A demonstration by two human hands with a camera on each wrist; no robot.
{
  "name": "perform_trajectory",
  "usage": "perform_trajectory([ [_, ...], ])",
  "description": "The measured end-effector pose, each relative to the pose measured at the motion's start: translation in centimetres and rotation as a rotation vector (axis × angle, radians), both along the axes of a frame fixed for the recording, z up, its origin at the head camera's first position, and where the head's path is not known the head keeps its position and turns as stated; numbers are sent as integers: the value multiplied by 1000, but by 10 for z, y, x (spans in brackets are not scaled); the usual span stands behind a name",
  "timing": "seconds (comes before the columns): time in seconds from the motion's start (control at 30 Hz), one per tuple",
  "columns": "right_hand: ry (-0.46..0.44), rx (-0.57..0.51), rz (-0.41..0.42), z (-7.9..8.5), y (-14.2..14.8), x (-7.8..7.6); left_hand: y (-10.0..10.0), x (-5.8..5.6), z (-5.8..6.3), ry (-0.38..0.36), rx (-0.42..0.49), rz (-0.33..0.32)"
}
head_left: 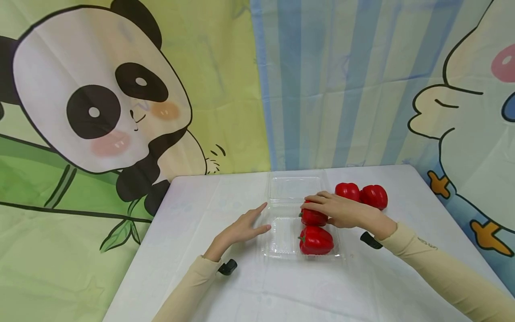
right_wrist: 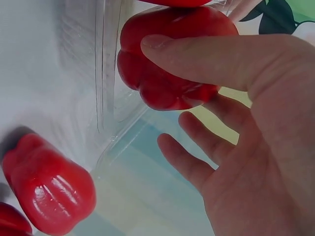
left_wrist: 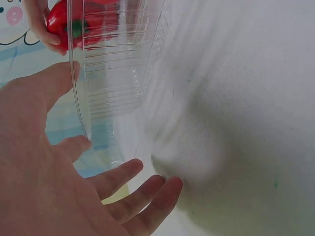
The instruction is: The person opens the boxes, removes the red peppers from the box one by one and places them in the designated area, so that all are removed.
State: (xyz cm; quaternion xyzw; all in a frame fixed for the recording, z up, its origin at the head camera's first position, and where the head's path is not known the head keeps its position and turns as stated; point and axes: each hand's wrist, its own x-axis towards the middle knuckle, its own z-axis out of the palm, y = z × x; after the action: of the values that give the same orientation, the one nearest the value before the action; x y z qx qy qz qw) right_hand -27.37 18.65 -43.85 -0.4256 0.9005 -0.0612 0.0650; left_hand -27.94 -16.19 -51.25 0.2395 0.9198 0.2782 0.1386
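On the white surface: one clear box lies open, its lid folded out flat at the far side.

Red pepper in hand: this pepper is over the right half of the box, at the back. Its green stem points left. I cannot tell if it sits on the box bottom or is held a bit above it.

Right hand: its fingers are round that pepper, the thumb on one side and the pointing finger on the other. It is the nearer hand, and it comes in from the right.

Front pepper: it lies in the box just on the near side of the held one. Its long way runs left to right, stem to the left.

Left hand: its fingers are wide apart and hold nothing. They are by the left rim of the box, with the peppers off to their right. I cannot tell if they touch the rim.

Two loose peppers: one and its neighbor lie side by side outside the box, past the right hand, at the far right.
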Motion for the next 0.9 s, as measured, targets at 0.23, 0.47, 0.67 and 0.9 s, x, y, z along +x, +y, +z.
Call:
perform_trajectory([
  [0.23,-6,1,-21,3,3,1,-1,-1,-3,7,4,0],
  [0.47,29,-8,-12,5,6,2,-1,-1,-3,0,-6,8],
  [0.67,23,-29,-20,8,8,3,0,0,-1,0,-4,6],
  [0.9,36,-36,-20,10,11,3,-1,1,1,2,6,6],
])
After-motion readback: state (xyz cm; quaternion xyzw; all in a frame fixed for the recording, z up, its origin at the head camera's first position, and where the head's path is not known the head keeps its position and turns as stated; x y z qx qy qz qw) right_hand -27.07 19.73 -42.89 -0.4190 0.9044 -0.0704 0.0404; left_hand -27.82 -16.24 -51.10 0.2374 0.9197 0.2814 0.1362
